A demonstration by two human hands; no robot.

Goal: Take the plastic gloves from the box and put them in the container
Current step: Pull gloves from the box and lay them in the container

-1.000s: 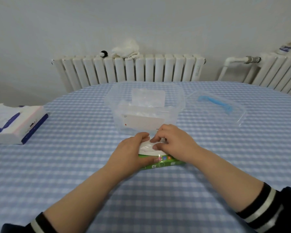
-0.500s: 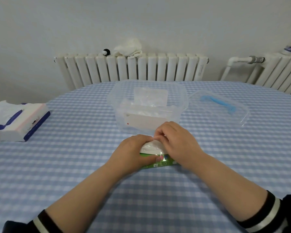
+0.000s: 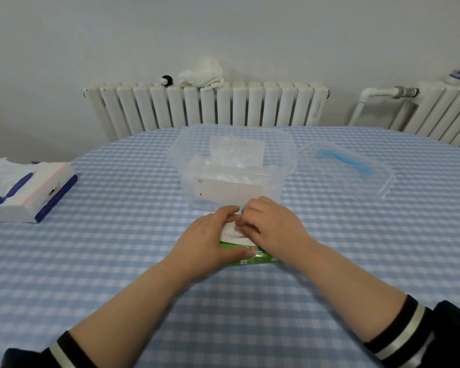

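Gloves (image 3: pixel 233 232) look a bit flatter than half a second ago, still at the box (image 3: pixel 250 258) mouth, not in the container (image 3: pixel 231 166) yet. Left hand (image 3: pixel 207 243) keeps its grip on the box, right hand (image 3: pixel 271 227) pinches the gloves, so the pull's barely started.

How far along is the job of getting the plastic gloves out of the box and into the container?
Partly done, it seems: the clear container stands open, its lid beside it, and already holds some clear plastic and a white pack. In hand: the left hand steadies the green box while the right hand pinches white plastic gloves at its opening. Left: pulling them free and dropping them in.
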